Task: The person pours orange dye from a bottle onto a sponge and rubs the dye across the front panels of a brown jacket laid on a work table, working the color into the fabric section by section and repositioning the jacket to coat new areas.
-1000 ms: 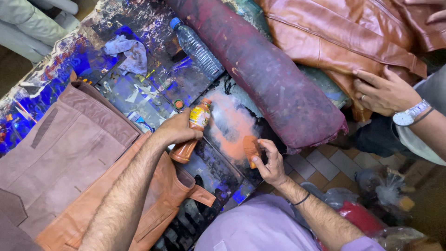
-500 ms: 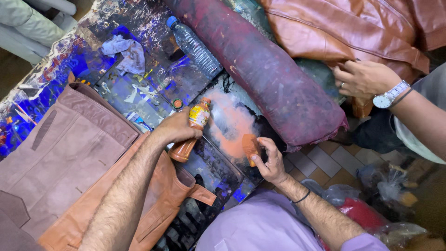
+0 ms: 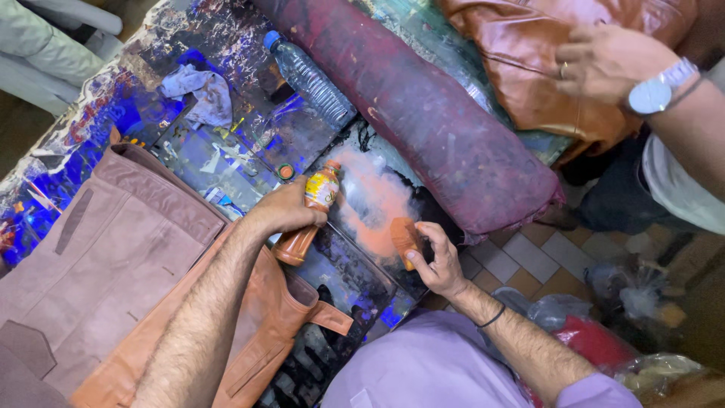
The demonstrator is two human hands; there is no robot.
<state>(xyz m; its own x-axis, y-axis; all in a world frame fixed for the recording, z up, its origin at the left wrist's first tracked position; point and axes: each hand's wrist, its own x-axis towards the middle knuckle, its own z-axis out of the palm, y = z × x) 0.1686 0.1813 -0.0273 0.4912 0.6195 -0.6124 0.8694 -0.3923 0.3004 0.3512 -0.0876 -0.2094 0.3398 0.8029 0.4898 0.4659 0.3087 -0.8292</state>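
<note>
Left hand (image 3: 283,211) grips a tilted orange dye bottle (image 3: 308,214) over the stained table (image 3: 151,68); right hand (image 3: 434,261) pinches an orange sponge (image 3: 405,239) beside the orange smear (image 3: 374,200). Best to tip slowly, sponge close.

lilac sleeve (image 3: 581,389), black wristband (image 3: 492,317)

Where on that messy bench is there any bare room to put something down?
One bare patch lies between the rag, the water bottle and the brown jacket. Around the orange smear it's crowded: both hands work there, beside the maroon roll.
</note>
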